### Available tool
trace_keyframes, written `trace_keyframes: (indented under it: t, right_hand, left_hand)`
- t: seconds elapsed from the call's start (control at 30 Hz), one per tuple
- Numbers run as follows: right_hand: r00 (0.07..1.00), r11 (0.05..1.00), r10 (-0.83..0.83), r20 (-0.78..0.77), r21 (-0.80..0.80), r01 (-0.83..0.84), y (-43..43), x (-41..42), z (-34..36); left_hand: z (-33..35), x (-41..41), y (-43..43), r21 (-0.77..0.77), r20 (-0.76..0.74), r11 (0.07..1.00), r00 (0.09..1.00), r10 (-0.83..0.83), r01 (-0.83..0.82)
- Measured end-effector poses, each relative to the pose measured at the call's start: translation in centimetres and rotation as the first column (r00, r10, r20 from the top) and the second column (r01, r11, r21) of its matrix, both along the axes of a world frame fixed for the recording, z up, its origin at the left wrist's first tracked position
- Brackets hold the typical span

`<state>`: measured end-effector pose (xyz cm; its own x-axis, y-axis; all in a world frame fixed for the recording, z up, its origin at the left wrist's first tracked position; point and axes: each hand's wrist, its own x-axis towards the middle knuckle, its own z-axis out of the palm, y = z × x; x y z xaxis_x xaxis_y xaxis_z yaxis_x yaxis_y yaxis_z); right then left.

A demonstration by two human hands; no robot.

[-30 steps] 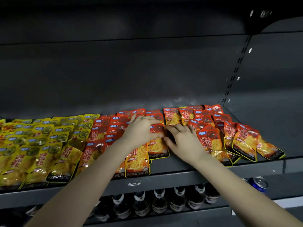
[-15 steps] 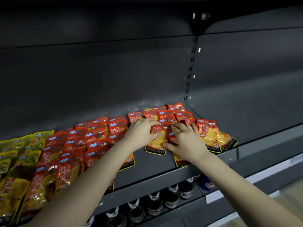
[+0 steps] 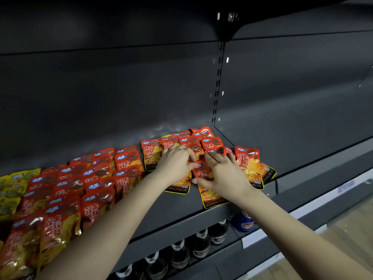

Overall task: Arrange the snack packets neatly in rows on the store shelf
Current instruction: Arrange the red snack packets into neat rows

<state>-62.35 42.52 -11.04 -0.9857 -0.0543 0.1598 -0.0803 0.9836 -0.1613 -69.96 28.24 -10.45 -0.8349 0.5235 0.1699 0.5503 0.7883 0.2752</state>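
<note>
With both hands pressed flat on the loose red packets (image 3: 203,172) at the shelf's (image 3: 177,207) right end, left hand (image 3: 177,164) fingers curled on one top edge and right hand (image 3: 224,174) splayed, gripping nothing, risk: the front packet (image 3: 212,200) overhanging the lip slides off if nudged.

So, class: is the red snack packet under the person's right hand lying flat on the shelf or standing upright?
Lying flat. The red snack packet rests face up on the shelf, its KONCHEW end towards the front edge, with the right hand pressing on it.
</note>
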Motion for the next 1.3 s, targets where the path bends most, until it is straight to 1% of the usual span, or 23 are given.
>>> trace_keyframes:
  t: [0.1, 0.27, 0.33, 0.4, 0.53, 0.6, 0.73, 0.87, 1.0, 1.2, 1.3]
  right_hand:
    - [0.999, 1.0, 0.016, -0.029, -0.016, -0.017, -0.3, -0.2, 0.0]
    - [0.992, 0.998, 0.028, -0.119, -0.044, -0.034, -1.6, -0.2, -0.3]
    - [0.992, 0.996, 0.06, -0.113, -0.058, -0.067, -2.5, -0.4, 0.0]
    - [0.992, 0.988, 0.103, -0.069, -0.109, -0.11, -3.7, -0.5, 0.3]
    - [0.977, 0.962, 0.208, -0.045, -0.169, -0.213, -7.3, -0.4, 0.5]
    - [0.966, 0.954, 0.253, -0.046, -0.154, -0.257, -9.0, -0.3, 0.3]
    - [0.949, 0.947, 0.312, -0.035, -0.073, -0.314, -11.4, 0.0, 0.1]
    - [0.942, 0.943, 0.333, 0.048, -0.034, -0.331, -12.6, 0.3, -0.4]
    - [0.94, 0.94, 0.34, 0.036, -0.034, -0.339, -13.0, 0.6, -0.7]
    - [0.936, 0.936, 0.351, 0.037, -0.019, -0.35, -13.0, 1.1, -1.0]
    - [0.937, 0.938, 0.348, 0.033, -0.002, -0.348, -12.7, 1.0, -0.9]
  left_hand:
    - [0.0, 0.2, -0.3, 0.001, -0.01, 1.0, 1.0, -0.001, 0.001]
    - [1.3, 0.7, -2.0, 0.115, 0.046, 0.993, 0.998, 0.034, -0.039]
    - [2.0, 0.7, -3.5, 0.14, 0.047, 0.988, 0.997, 0.065, -0.071]
    - [2.6, 0.7, -5.3, 0.149, 0.048, 0.983, 0.993, 0.106, -0.112]
    - [2.8, 1.4, -9.3, 0.089, 0.035, 0.974, 0.977, 0.208, -0.211]
    - [2.6, 1.9, -11.1, 0.076, 0.02, 0.964, 0.967, 0.254, -0.255]
    - [2.1, 2.6, -14.1, 0.081, -0.044, 0.939, 0.94, 0.339, -0.335]
    - [1.5, 2.8, -15.6, 0.055, -0.105, 0.92, 0.914, 0.391, -0.388]
    - [1.1, 3.1, -16.2, 0.026, -0.139, 0.913, 0.903, 0.407, -0.408]
    - [1.0, 3.5, -16.3, 0.011, -0.103, 0.913, 0.908, 0.406, -0.408]
    - [1.3, 3.7, -16.0, 0.022, -0.124, 0.919, 0.911, 0.393, -0.394]
